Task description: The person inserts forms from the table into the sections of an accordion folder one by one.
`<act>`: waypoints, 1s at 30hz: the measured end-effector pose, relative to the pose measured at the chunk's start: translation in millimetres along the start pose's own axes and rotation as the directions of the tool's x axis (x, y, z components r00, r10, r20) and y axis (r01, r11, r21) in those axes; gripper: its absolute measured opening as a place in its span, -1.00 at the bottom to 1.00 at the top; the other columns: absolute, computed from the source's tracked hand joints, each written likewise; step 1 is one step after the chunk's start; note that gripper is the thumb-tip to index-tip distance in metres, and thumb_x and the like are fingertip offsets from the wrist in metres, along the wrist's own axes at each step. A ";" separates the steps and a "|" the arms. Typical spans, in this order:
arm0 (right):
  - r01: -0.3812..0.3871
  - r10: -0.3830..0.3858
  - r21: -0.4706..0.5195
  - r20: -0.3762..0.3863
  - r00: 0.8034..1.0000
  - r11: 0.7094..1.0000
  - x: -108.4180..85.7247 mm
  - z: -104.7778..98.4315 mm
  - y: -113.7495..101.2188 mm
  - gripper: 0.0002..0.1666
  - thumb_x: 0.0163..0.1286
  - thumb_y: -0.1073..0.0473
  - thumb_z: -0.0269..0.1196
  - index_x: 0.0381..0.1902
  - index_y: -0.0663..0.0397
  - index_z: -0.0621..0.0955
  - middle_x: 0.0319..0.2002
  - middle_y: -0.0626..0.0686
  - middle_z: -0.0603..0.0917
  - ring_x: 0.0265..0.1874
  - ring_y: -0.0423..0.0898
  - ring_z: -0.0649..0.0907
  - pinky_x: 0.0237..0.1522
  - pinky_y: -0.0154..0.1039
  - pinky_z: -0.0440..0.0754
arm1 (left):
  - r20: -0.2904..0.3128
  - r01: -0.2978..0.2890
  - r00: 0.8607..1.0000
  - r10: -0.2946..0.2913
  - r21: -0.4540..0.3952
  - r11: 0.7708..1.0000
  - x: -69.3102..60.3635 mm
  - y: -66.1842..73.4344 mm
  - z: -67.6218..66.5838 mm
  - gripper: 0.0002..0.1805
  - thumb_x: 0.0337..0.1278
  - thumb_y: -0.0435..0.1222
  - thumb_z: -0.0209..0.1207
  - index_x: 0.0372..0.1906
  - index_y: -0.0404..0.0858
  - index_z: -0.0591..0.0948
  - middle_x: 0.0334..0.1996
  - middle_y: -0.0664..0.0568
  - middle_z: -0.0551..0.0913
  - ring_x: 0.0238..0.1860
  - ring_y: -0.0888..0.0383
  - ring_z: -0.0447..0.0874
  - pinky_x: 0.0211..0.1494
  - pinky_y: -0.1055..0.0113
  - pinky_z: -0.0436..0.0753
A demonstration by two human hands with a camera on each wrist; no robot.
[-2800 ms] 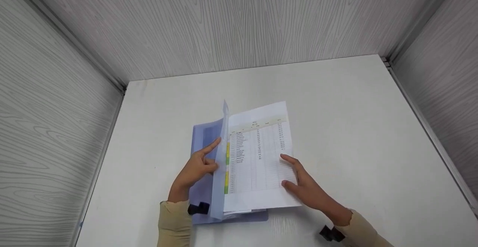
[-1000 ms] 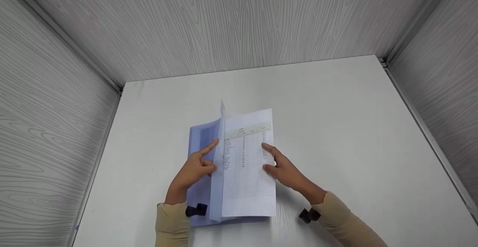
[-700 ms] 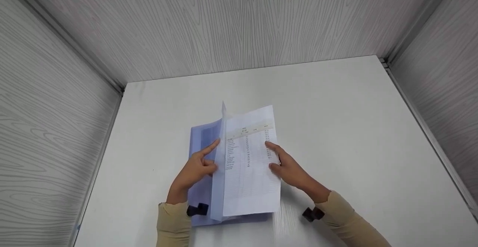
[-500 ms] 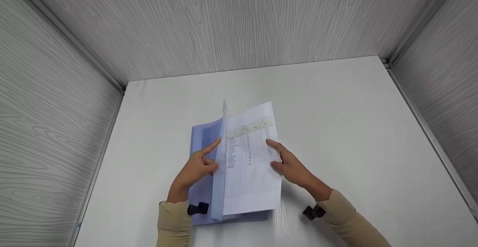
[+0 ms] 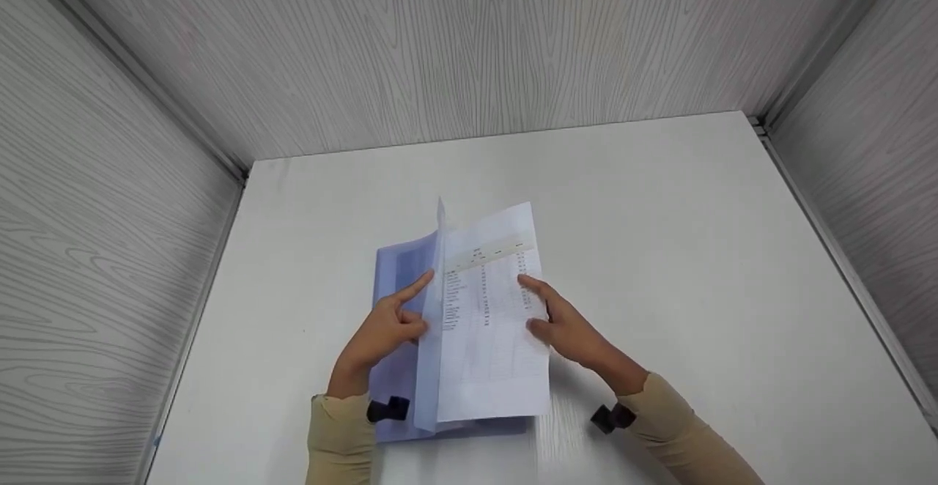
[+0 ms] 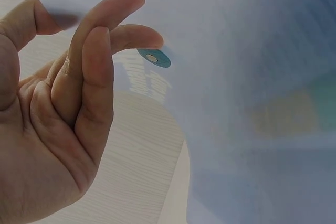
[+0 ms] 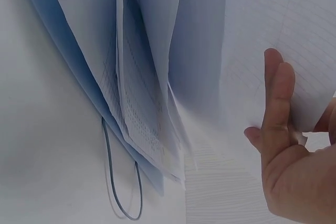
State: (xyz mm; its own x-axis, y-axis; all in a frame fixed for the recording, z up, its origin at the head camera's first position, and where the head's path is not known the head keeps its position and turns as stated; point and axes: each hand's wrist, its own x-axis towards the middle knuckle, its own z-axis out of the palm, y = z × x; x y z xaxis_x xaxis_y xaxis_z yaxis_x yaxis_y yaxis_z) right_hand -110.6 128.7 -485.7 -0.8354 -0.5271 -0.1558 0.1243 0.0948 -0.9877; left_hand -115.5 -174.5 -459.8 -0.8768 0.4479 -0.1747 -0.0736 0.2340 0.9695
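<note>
A blue translucent plastic folder (image 5: 392,368) lies on the table with its cover flap (image 5: 431,360) standing up. My left hand (image 5: 377,335) touches that flap with a straight index finger and the thumb, other fingers bent. In the left wrist view a teal snap button (image 6: 154,57) sits near my fingertips. My right hand (image 5: 568,331) grips the right edge of a printed sheet (image 5: 491,368), lifted at a tilt; thumb and index finger lie on top, other fingers show on its underside (image 7: 278,103). Several more papers (image 7: 139,103) fan out in the folder in the right wrist view.
A white table (image 5: 645,214) lies under everything. Grey wood-grain panels (image 5: 469,45) enclose it at the back and both sides. A thin elastic loop (image 7: 109,166) hangs from the folder's edge. Small black wrist mounts (image 5: 388,409) sit at both sleeves.
Over the last few seconds my right hand moved left and up with the sheet's edge, lifting and tilting the page toward the flap. It shifted slightly since. The left hand stays put.
</note>
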 end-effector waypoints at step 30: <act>-0.019 0.008 -0.119 -0.091 0.996 0.993 13.1 9.3 6.1 -0.15 0.31 0.47 -0.01 0.52 0.09 0.04 0.47 0.23 0.16 0.39 0.14 0.32 0.35 0.13 0.21 | 0.005 0.029 1.000 -0.029 -0.002 1.000 4.7 2.6 0.8 -0.11 -0.02 -0.56 0.06 0.51 -0.22 0.09 -0.82 0.21 0.26 -0.74 0.31 0.17 -0.45 0.42 0.49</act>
State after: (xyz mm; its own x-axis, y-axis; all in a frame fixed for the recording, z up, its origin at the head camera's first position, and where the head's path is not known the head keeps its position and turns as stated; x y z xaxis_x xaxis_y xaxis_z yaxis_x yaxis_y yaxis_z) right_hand -115.8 114.5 -494.0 -0.8797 -0.4471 -0.1619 0.0755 0.2049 -0.9759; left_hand -119.4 -171.0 -458.2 -0.8721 0.4451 -0.2032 -0.0995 0.2453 0.9643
